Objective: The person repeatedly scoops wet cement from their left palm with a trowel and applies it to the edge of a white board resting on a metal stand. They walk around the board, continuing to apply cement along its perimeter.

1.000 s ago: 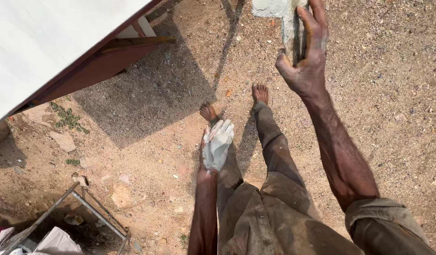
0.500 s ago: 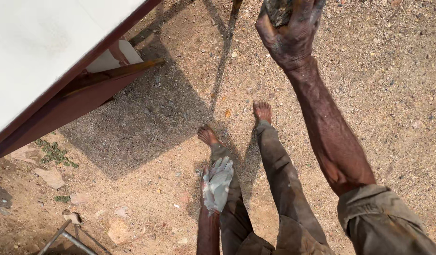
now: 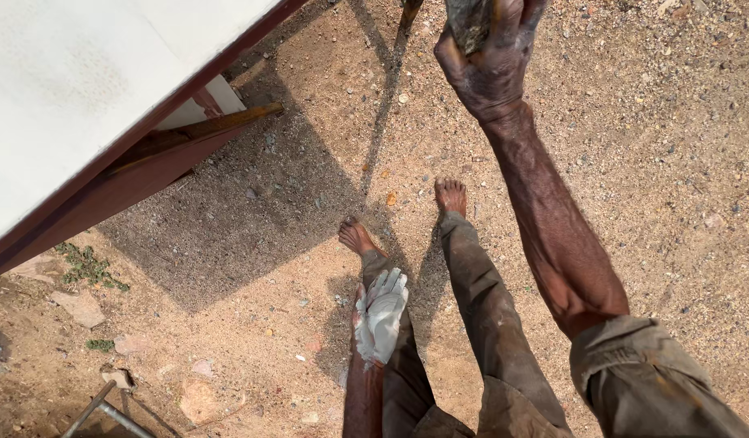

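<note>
My right hand (image 3: pixel 492 61) is raised at the top of the view, dark with dirt, its fingers closed round a rough grey cement-crusted object (image 3: pixel 470 20) that is cut off by the frame edge. My left hand (image 3: pixel 381 316) wears a white glove and hangs beside my left thigh with fingers extended, holding nothing. Below are my two bare feet, the left foot (image 3: pixel 356 237) and the right foot (image 3: pixel 450 195), standing on sandy gravel ground (image 3: pixel 650 162). Dusty brown trousers cover both legs.
A white panel (image 3: pixel 74 89) with a dark red edge slants across the upper left and casts a shadow on the ground. A wooden strut (image 3: pixel 220 122) runs under it. Flat stones (image 3: pixel 81 307), weeds and a metal frame (image 3: pixel 107 410) lie at the lower left.
My right hand has risen toward the top edge, so less of the grey object shows. The view has shifted, and the metal frame has slid to the bottom left corner. My gloved left hand still hangs down.
</note>
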`<state>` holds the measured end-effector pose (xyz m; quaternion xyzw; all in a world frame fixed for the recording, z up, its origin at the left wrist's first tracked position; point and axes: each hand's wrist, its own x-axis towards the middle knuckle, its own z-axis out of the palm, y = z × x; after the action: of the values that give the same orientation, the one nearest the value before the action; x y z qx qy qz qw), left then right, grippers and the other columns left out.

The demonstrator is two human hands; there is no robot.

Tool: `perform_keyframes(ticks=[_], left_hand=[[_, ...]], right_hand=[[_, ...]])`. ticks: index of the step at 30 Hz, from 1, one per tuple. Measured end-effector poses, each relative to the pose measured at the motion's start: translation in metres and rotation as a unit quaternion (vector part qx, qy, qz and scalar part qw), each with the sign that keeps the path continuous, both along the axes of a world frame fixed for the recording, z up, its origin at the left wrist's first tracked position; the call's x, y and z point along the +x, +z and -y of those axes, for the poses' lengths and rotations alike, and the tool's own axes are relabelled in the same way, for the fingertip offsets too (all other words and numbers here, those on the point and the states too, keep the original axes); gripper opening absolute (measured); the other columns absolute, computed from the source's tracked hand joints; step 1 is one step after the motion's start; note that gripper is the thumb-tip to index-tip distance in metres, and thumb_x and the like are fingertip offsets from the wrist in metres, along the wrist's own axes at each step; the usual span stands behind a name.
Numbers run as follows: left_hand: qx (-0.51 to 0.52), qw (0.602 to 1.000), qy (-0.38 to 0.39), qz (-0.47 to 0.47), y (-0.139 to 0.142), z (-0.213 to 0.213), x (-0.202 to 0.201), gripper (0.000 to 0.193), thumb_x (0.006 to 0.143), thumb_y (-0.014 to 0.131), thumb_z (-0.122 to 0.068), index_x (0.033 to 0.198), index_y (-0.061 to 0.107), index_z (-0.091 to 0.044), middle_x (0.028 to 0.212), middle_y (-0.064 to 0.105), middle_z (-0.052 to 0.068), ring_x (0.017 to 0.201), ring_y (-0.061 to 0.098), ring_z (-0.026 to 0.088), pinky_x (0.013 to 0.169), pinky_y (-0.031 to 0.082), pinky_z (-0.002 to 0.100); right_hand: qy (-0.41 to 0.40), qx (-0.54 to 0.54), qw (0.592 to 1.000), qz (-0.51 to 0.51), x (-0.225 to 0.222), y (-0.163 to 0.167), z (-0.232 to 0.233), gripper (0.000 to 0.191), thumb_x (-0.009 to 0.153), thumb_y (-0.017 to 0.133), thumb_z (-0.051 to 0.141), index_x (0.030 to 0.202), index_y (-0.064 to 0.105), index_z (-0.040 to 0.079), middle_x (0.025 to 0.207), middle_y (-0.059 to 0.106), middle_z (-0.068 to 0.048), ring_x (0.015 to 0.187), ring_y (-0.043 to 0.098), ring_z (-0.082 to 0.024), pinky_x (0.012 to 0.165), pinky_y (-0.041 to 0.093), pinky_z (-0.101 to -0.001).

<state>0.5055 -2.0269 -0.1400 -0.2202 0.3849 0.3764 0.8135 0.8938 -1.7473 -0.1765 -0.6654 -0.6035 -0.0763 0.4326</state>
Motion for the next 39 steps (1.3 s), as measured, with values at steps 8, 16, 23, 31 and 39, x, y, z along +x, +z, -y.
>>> perform_keyframes(ticks=[8, 16, 23, 31, 39], left_hand=[[0.003, 0.999, -0.034, -0.009, -0.011, 0.005, 0.006, 0.071, 0.106, 0.041, -0.049, 0.154, 0.036, 0.003, 0.162, 0.038, 0.020, 0.146, 0.042, 0.034, 0.120, 0.037, 0.041], [-0.033, 0.992, -0.079, -0.087, -0.004, -0.003, 0.008, 0.071, 0.104, 0.041, -0.050, 0.152, 0.041, 0.003, 0.160, 0.043, 0.021, 0.146, 0.044, 0.034, 0.121, 0.037, 0.043], [-0.029, 0.994, -0.083, -0.064, -0.011, -0.004, 0.006, 0.072, 0.102, 0.043, -0.053, 0.153, 0.040, -0.003, 0.164, 0.037, 0.018, 0.151, 0.036, 0.032, 0.121, 0.034, 0.041], [0.124, 0.992, -0.031, 0.009, -0.022, 0.009, 0.023, 0.076, 0.103, 0.045, -0.054, 0.157, 0.034, 0.000, 0.166, 0.032, 0.022, 0.155, 0.030, 0.036, 0.127, 0.028, 0.044], [0.196, 0.979, -0.056, -0.001, -0.013, 0.012, 0.023, 0.079, 0.106, 0.046, -0.054, 0.160, 0.029, 0.000, 0.170, 0.022, 0.026, 0.159, 0.024, 0.037, 0.130, 0.023, 0.047]], right_hand=[[-0.010, 0.011, 0.999, -0.044, -0.033, 0.012, 0.022, 0.105, 0.089, 0.086, 0.006, 0.165, 0.022, 0.040, 0.174, 0.003, -0.001, 0.159, 0.011, -0.018, 0.126, 0.036, -0.0403], [0.020, 0.036, 0.999, -0.016, -0.053, 0.002, -0.005, 0.109, 0.088, 0.089, 0.011, 0.165, 0.018, 0.037, 0.174, 0.004, 0.001, 0.161, 0.006, -0.019, 0.132, 0.028, -0.0435], [0.045, -0.021, 0.997, -0.053, -0.066, 0.010, 0.003, 0.108, 0.087, 0.082, 0.000, 0.167, 0.019, 0.038, 0.174, 0.005, 0.001, 0.160, 0.013, -0.024, 0.126, 0.037, -0.0437], [0.011, -0.008, 0.999, -0.033, -0.028, 0.037, 0.020, 0.105, 0.090, 0.088, 0.006, 0.167, 0.023, 0.037, 0.174, 0.002, 0.002, 0.161, 0.007, -0.022, 0.129, 0.037, -0.0437], [0.020, -0.025, 0.999, -0.037, -0.015, 0.020, 0.013, 0.101, 0.086, 0.086, 0.011, 0.164, 0.026, 0.034, 0.161, 0.022, -0.003, 0.150, 0.030, -0.021, 0.119, 0.043, -0.0474]])
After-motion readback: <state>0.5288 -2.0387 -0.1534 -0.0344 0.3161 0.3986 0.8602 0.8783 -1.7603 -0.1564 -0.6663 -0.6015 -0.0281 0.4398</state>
